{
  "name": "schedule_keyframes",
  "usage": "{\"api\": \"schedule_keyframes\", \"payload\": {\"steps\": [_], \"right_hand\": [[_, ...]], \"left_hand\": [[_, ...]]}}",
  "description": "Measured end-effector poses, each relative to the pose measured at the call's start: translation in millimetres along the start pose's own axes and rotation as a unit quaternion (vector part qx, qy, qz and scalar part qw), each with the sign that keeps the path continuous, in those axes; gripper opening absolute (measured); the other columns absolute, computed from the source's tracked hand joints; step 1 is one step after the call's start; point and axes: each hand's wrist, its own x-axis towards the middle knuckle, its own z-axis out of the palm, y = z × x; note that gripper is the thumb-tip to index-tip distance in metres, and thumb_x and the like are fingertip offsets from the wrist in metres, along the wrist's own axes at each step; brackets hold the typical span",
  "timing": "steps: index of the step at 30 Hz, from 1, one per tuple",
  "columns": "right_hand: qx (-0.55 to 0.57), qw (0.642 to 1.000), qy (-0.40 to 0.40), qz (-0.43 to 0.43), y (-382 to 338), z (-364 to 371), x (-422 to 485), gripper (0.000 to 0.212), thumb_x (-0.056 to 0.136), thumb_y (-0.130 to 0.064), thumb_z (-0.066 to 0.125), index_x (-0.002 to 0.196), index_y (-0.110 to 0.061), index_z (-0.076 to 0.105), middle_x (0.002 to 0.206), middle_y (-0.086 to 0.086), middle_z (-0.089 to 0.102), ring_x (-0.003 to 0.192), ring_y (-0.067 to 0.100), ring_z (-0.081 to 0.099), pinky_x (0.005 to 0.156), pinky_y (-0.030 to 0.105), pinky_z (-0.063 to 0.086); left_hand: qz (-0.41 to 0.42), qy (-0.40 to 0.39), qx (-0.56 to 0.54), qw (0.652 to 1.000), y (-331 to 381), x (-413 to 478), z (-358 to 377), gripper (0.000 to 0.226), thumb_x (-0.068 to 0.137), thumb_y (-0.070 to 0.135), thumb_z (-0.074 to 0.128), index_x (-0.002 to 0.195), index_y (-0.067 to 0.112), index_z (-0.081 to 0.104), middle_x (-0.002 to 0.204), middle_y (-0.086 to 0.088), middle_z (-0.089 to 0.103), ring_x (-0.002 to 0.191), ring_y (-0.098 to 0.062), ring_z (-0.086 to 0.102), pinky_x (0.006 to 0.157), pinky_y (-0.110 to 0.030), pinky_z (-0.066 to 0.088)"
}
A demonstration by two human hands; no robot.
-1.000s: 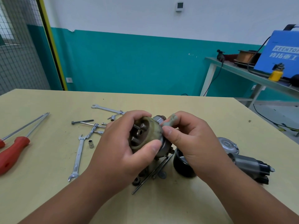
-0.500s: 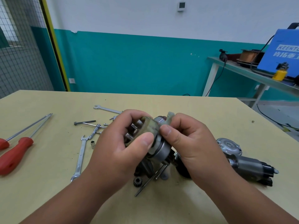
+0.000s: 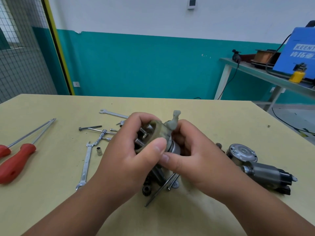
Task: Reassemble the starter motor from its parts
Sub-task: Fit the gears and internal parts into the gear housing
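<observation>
The left hand [image 3: 133, 160] and right hand [image 3: 192, 159] each close their grip round the greenish gear assembly [image 3: 161, 132] above the bench [image 3: 51, 198].

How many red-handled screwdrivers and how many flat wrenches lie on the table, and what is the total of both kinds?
Red-handled screwdrivers: 2
Flat wrenches: 2
Total: 4
</observation>
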Motion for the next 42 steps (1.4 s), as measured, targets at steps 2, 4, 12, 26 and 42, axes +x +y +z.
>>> {"api": "schedule_keyframes", "payload": {"steps": [2,4,12,26,42], "right_hand": [[0.017,1.0,-0.011,0.002,0,-3,1,0.052,0.082,-0.043,0.082,0.127,-0.036,0.056,0.118,-0.007,0.075,0.11,0.014,0.072,0.097,0.044,0.057],[0.021,1.0,-0.02,-0.006,-1,-5,1,0.061,0.082,-0.039,0.084,0.133,-0.042,0.05,0.119,-0.005,0.075,0.108,0.016,0.074,0.092,0.04,0.057],[0.004,0.999,-0.031,-0.04,3,-5,2,0.091,0.076,-0.012,0.082,0.146,-0.055,0.042,0.119,-0.011,0.072,0.11,0.02,0.074,0.088,0.033,0.061],[-0.218,0.971,0.012,-0.093,-28,-18,-13,0.081,0.069,-0.061,0.078,0.141,-0.063,0.042,0.129,-0.022,0.058,0.119,0.005,0.061,0.086,0.023,0.056],[-0.304,0.946,0.053,-0.094,-33,-10,-13,0.067,0.056,-0.078,0.074,0.116,-0.055,0.055,0.108,-0.032,0.063,0.104,-0.005,0.062,0.076,0.014,0.048]], "left_hand": [[0.007,-0.009,0.005,1.0,1,-1,-1,0.032,0.075,0.05,0.06,0.106,0.044,0.065,0.101,0.008,0.071,0.089,-0.017,0.071,0.071,-0.025,0.059],[0.012,-0.018,0.012,1.0,4,-1,-1,0.037,0.073,0.049,0.063,0.11,0.044,0.064,0.103,0.012,0.071,0.09,-0.012,0.072,0.07,-0.017,0.056],[0.016,-0.046,0.053,0.997,7,-1,-4,0.056,0.062,0.047,0.075,0.115,0.054,0.059,0.111,0.025,0.069,0.094,-0.002,0.073,0.069,-0.009,0.053],[0.088,-0.034,0.17,0.981,-1,-10,1,0.076,0.062,0.059,0.078,0.122,0.068,0.032,0.121,0.019,0.057,0.117,-0.024,0.067,0.092,-0.048,0.06],[0.2,0.001,0.225,0.954,-10,-14,16,0.104,0.067,0.034,0.093,0.143,0.059,0.026,0.136,0.015,0.057,0.118,-0.032,0.068,0.093,-0.056,0.057]]}}
